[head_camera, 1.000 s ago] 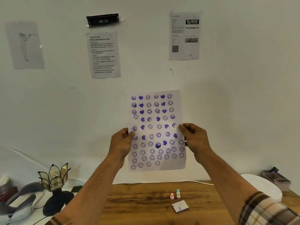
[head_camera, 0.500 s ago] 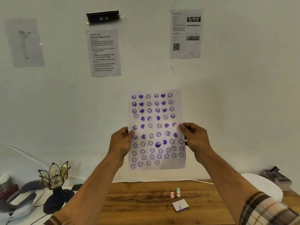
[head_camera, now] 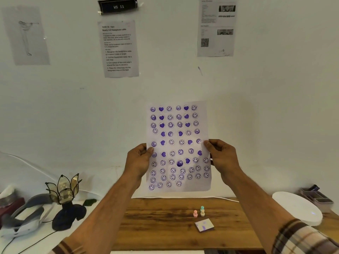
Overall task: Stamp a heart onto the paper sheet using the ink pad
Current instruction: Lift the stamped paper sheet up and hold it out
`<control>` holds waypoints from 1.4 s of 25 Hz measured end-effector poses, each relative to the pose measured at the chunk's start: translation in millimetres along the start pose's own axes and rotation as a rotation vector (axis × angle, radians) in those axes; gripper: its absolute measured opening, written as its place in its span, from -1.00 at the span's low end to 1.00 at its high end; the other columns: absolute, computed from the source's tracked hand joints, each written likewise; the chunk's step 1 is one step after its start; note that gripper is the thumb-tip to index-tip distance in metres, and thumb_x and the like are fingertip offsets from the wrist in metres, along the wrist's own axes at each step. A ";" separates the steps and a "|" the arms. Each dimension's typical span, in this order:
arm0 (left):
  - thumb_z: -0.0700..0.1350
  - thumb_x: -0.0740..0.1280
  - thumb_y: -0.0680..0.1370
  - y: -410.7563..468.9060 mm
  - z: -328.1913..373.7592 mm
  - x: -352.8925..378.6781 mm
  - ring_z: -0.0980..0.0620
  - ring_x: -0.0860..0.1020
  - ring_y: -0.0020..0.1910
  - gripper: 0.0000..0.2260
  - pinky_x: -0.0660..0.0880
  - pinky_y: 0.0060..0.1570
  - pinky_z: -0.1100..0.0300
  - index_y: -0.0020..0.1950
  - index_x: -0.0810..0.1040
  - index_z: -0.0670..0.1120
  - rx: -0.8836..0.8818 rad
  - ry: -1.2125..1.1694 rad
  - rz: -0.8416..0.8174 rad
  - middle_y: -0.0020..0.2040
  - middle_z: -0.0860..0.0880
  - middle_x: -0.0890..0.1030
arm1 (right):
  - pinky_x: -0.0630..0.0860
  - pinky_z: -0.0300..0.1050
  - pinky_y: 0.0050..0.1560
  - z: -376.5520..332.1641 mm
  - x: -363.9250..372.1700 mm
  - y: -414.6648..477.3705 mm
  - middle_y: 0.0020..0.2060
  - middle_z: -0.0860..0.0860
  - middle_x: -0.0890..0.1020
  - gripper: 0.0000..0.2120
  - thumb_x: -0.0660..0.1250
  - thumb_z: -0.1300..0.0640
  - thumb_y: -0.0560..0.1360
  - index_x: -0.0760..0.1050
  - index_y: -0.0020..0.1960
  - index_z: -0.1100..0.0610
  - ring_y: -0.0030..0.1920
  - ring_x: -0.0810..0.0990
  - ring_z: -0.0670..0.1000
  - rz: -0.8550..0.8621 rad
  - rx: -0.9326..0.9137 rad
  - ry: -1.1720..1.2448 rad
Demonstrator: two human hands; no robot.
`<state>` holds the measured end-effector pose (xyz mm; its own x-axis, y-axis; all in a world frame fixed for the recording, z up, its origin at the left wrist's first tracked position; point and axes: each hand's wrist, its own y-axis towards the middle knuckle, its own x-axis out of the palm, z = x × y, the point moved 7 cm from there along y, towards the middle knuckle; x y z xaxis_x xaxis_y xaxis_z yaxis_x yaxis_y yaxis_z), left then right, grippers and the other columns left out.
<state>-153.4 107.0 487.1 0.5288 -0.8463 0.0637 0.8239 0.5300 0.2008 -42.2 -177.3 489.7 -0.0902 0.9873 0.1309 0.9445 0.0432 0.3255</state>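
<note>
A wooden counter (head_camera: 165,226) with dark grain carries a pink stamp (head_camera: 195,213) standing upright, just beside a taller stamp (head_camera: 202,211) with a teal top. Nearer the front edge lies a small square ink pad (head_camera: 204,225), tilted, its face smeared purple. At the right end a white round disc (head_camera: 297,208) rests partly on the wood, and behind it sits a grey compartment tray (head_camera: 316,197). A white cable (head_camera: 227,199) runs along the back edge

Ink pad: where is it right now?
In the head view, the ink pad lies flat on the wooden table, right of centre, just in front of the small stamps and below the sheet held up in both hands.
</note>
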 end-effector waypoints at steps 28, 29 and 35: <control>-0.22 0.35 0.66 79.6 -377.4 -10.8 -0.01 0.71 -0.14 -0.88 0.59 -0.17 0.16 0.11 0.67 -0.08 -0.522 0.213 0.056 0.04 -0.13 0.74 | 0.73 -0.02 -0.19 388.4 16.6 21.5 -0.03 0.11 0.78 -0.87 0.49 0.15 0.59 0.70 0.09 0.19 -0.15 0.80 0.07 -0.004 0.558 -0.226; -0.23 0.34 0.66 84.4 -395.6 -12.0 -0.05 0.71 -0.12 -0.87 0.60 -0.14 0.15 0.14 0.67 -0.10 -0.540 0.227 0.056 0.04 -0.13 0.74 | 0.74 0.05 -0.10 407.0 19.2 23.2 -0.01 0.11 0.78 -0.88 0.50 0.15 0.59 0.70 0.08 0.18 -0.09 0.79 0.11 -0.006 0.577 -0.249; -0.24 0.38 0.63 105.5 -480.0 -17.4 -0.12 0.70 -0.07 -0.88 0.64 0.09 -0.04 0.08 0.72 -0.19 -0.584 0.356 0.051 -0.02 -0.14 0.75 | 0.71 0.09 0.04 495.0 28.5 29.1 -0.03 0.10 0.80 -0.96 0.49 0.17 0.59 0.74 0.01 0.09 -0.08 0.78 0.11 -0.054 0.609 -0.435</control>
<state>22.1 203.4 37.9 0.5223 -0.8032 -0.2865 0.7181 0.5955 -0.3602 139.0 -72.2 39.3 -0.1280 0.9473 -0.2936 0.9613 0.0456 -0.2718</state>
